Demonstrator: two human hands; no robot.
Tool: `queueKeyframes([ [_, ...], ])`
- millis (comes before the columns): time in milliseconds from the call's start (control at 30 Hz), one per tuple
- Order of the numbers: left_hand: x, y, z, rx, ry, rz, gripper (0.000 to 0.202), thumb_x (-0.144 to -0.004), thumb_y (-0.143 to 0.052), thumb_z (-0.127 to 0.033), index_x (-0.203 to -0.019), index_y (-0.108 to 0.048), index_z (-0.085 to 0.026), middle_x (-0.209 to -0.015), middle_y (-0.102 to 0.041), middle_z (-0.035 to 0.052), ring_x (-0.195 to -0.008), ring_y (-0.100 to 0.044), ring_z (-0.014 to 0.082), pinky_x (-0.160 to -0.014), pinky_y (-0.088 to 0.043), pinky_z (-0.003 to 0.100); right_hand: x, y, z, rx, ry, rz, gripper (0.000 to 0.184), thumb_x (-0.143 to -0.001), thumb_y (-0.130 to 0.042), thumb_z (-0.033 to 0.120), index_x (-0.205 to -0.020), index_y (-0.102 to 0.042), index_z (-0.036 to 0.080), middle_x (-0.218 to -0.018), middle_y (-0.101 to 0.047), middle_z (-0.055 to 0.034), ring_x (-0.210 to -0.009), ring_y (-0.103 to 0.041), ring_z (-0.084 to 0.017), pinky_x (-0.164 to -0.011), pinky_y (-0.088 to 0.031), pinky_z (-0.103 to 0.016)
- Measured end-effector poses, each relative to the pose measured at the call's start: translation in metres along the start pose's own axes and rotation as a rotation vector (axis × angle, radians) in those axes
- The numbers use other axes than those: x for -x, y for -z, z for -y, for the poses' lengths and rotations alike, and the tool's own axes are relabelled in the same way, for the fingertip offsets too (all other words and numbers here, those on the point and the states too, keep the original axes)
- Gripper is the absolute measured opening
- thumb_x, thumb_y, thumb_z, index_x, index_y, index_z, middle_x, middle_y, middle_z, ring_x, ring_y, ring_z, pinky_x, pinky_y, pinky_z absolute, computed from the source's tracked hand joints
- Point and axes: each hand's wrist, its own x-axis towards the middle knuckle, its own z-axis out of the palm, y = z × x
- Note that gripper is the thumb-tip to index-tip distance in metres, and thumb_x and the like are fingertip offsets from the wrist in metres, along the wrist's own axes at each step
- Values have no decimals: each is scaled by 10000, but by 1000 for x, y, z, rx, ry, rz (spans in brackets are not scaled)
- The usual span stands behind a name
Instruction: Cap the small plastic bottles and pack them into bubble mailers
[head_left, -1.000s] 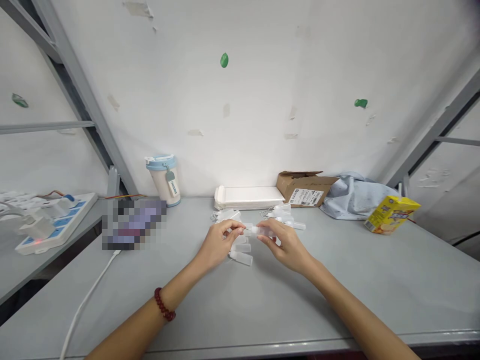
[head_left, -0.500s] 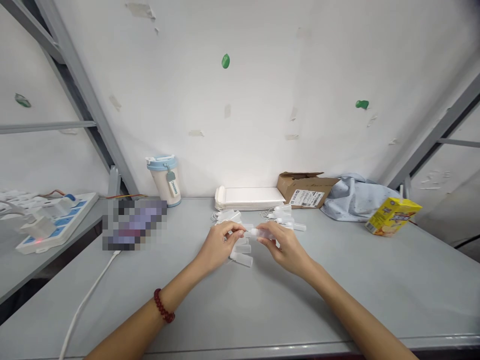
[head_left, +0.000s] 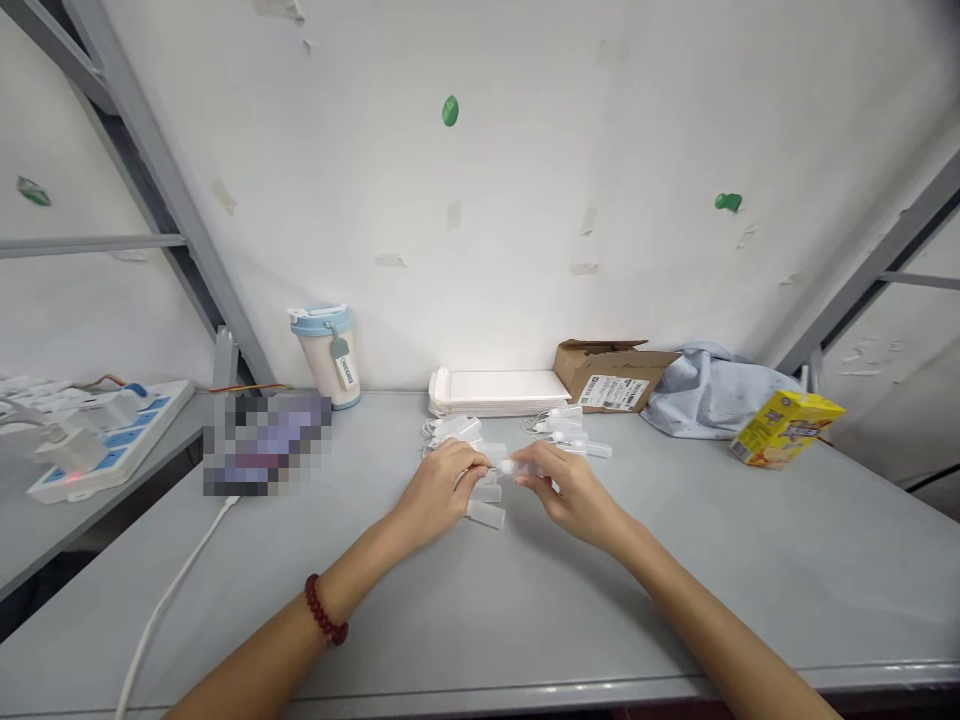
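White wall [head_left: 525,180] fills the back, dotted with tape scraps and green patches; grey desk [head_left: 600,620] runs beneath it, metal frame [head_left: 142,140] slanting up at the left; against the wall towards the right lies a crumpled pale-blue cloth [head_left: 697,390], then an open brown box [head_left: 589,372] beside it, then a flat white stack [head_left: 499,392]; at the far left sits a power strip [head_left: 142,440] with plugs in it; a blurred device [head_left: 270,445] lies on the desk with a white cable attached; a lidded cup [head_left: 322,355] stands behind it; at the right a yellow carton [head_left: 787,430] leans with its straw up; the right hand [head_left: 577,490] has thumb and fingers clamped on a small clear bottle [head_left: 523,467], level above the desk, mid-front; the left hand [head_left: 435,492] pinches thumb and forefinger together just beside its white tip, on something too small to make out; more bottles [head_left: 486,514] lie around both hands, in two loose groups; a dark-red bracelet [head_left: 324,610] rings the left wrist.
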Motion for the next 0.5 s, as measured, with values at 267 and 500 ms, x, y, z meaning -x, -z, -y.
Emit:
queueKeyframes([
  [267, -1, 0, 1, -4, -27, -1, 232, -873, -396, -173, -837, -625, -181, -764, -612, 36, -754, -511, 154, -700, -410, 273, 0, 0, 2, 4, -13, 1, 183, -857, -438, 165, -1015, -527, 189, -839, -603, -58, -630, -523, -131, -549, -423, -259],
  [500, 0, 0, 3, 2, -25, -8, 231, -874, -403, -190, -860, -633, -197, -781, -621, 34, -765, -523, 157, -702, -415, 276, -1, 0, 1, 14, 1, -22, 182, -851, -442, 161, -1002, -539, 192, -834, -609, -60, -643, -540, -138, -553, -433, -261],
])
